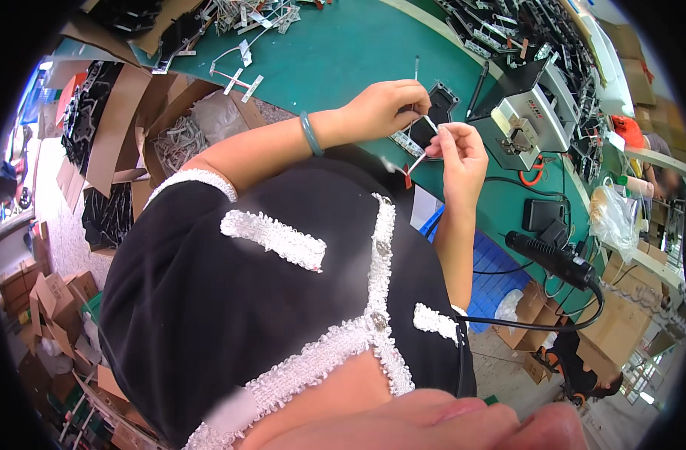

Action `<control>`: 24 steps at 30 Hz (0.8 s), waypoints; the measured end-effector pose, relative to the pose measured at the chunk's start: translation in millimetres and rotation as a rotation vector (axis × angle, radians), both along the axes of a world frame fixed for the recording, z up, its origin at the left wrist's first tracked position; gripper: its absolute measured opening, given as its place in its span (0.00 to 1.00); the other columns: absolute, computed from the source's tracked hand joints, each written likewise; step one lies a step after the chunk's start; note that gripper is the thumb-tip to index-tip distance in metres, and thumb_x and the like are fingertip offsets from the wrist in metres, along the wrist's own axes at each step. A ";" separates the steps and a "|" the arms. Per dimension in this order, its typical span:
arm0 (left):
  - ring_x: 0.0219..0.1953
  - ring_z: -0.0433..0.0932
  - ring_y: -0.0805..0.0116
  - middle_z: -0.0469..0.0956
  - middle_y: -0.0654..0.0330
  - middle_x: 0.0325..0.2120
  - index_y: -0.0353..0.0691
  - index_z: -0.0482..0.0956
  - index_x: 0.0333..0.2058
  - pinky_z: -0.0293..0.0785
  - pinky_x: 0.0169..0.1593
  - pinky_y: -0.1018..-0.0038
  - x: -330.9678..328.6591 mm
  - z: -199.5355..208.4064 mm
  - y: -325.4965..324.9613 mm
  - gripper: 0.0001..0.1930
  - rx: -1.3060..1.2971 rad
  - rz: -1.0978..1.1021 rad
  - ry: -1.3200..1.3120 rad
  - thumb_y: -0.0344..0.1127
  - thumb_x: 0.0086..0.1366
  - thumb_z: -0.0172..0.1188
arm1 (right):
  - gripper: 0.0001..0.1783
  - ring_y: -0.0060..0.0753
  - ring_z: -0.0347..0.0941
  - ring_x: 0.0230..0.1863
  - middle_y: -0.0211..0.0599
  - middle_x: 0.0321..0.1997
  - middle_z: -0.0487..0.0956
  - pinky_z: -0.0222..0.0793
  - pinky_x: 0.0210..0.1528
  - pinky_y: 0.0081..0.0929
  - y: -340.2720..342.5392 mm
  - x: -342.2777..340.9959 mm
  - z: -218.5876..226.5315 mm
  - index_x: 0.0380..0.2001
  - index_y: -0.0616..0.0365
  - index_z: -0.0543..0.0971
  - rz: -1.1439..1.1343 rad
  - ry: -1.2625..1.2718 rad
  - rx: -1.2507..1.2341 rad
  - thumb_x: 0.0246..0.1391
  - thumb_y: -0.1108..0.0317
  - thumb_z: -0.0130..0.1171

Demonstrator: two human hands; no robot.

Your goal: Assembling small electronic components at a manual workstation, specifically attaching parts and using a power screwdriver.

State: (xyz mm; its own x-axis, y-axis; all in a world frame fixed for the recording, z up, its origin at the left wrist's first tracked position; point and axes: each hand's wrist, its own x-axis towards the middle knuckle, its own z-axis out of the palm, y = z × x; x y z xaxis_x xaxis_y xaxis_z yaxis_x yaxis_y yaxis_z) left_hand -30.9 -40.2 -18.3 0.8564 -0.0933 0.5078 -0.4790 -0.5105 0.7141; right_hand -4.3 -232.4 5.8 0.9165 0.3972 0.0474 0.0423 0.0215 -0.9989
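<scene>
As far as I can tell remotely, the green bench (320, 60) runs under the boxy machine (534, 112), with a black frame (443, 100) just left of it. Also left of that machine, I've got the right hand (463, 154) and left hand (388, 105) pinching a thin white strip (431, 122), red tab (407, 178) hanging free.

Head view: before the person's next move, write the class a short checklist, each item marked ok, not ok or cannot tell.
1. Left hand pinching the thin white strip: ok, fingertips closed at it.
2. Right hand pinching the strip: ok, thumb and fingers closed.
3. Red end tab clear of the black top: cannot tell, depth is unclear.
4. Black frame on the green workbench: ok, lying beyond the hands.
5. Orange-handled scissors put down: ok, right of the hands.
6. Strip laid down: not ok, held up.
</scene>
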 end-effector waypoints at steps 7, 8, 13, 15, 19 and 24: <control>0.36 0.80 0.60 0.76 0.56 0.41 0.38 0.77 0.37 0.78 0.38 0.70 0.6 2.3 -11.1 0.10 -0.123 0.041 -0.077 0.21 0.56 0.62 | 0.24 0.19 0.73 0.26 0.35 0.33 0.78 0.71 0.30 0.18 -10.5 6.6 -13.7 0.45 0.63 0.74 -0.053 -0.080 -0.429 0.45 0.73 0.71; 0.36 0.80 0.60 0.76 0.56 0.41 0.38 0.77 0.37 0.78 0.38 0.70 -0.6 3.0 -11.6 0.10 -0.123 0.038 -0.080 0.21 0.56 0.62 | 0.26 0.19 0.74 0.27 0.36 0.34 0.79 0.72 0.30 0.19 -11.8 10.1 -14.4 0.46 0.63 0.73 -0.023 -0.094 -0.484 0.43 0.73 0.72; 0.40 0.78 0.62 0.71 0.55 0.45 0.37 0.74 0.40 0.79 0.42 0.71 -6.8 -3.2 -16.8 0.15 0.204 -0.190 -0.292 0.19 0.52 0.62 | 0.28 0.23 0.76 0.27 0.37 0.34 0.79 0.73 0.30 0.24 -15.1 20.5 -2.9 0.46 0.59 0.72 -0.008 -0.151 -0.466 0.40 0.73 0.73; 0.46 0.78 0.59 0.66 0.51 0.55 0.38 0.72 0.49 0.78 0.47 0.69 0.8 -0.6 -23.5 0.24 0.096 -0.228 -0.292 0.16 0.51 0.59 | 0.30 0.29 0.77 0.27 0.37 0.32 0.79 0.73 0.31 0.27 -17.5 17.0 8.5 0.45 0.58 0.70 0.006 -0.283 -0.918 0.38 0.70 0.74; 0.58 0.73 0.52 0.52 0.47 0.67 0.47 0.66 0.62 0.77 0.52 0.66 14.2 17.5 -20.6 0.38 0.110 -0.414 -0.064 0.10 0.51 0.51 | 0.29 0.26 0.75 0.24 0.34 0.26 0.78 0.73 0.30 0.25 -22.2 8.4 2.0 0.46 0.62 0.69 0.053 -0.162 -0.830 0.41 0.73 0.72; 0.54 0.74 0.52 0.63 0.56 0.62 0.46 0.67 0.59 0.73 0.55 0.63 26.7 16.1 -11.6 0.33 -0.051 -0.026 0.017 0.18 0.53 0.57 | 0.24 0.20 0.74 0.24 0.33 0.26 0.79 0.71 0.28 0.20 -24.6 1.1 -3.6 0.47 0.62 0.71 -0.066 -0.112 -0.643 0.44 0.78 0.66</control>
